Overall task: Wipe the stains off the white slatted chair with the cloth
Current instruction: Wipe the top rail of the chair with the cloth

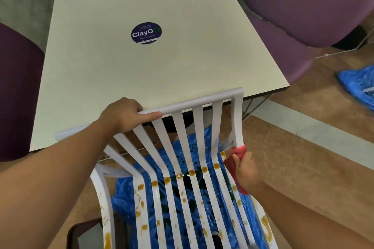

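Both hands on chair [188, 147]: right hand [245, 170] presses cloth [232, 162].

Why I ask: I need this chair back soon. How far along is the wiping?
On the white slatted chair, backrest slats look clean. The left hand grips the top rail while the right hand holds the red cloth against the right backrest post. Orange-brown stains cover the seat slats and arms.

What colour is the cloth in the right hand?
Red, seen in the head view: cloth, right hand.

Head camera, close, looking steeply down.
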